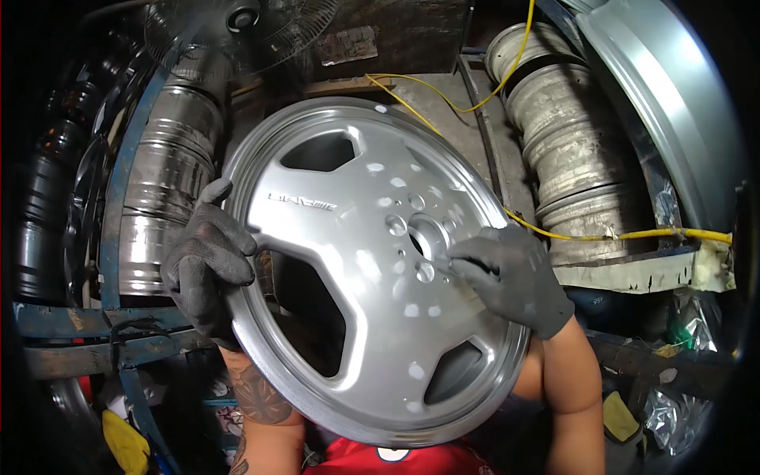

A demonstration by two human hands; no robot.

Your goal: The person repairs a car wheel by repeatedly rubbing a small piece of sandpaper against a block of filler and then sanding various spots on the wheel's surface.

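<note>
A large silver wheel rim (380, 269) with light patches on its face fills the middle of the view, tilted. My left hand (207, 261), in a dark grey glove, grips its left edge with the fingers curled round the rim. On the right, my right hand (511, 273), also gloved, reaches over the face near the centre hole. Its fingers are bent and pressed together by the bolt holes; whatever they may hold is too small or hidden to make out.
Stacked rims stand at the left (170, 166) and right (566, 142). A fan (241, 20) is at the top left. A yellow hose (673, 233) runs along the right. Blue metal bars (63, 321) cross the lower left, near a yellow cloth (125, 443).
</note>
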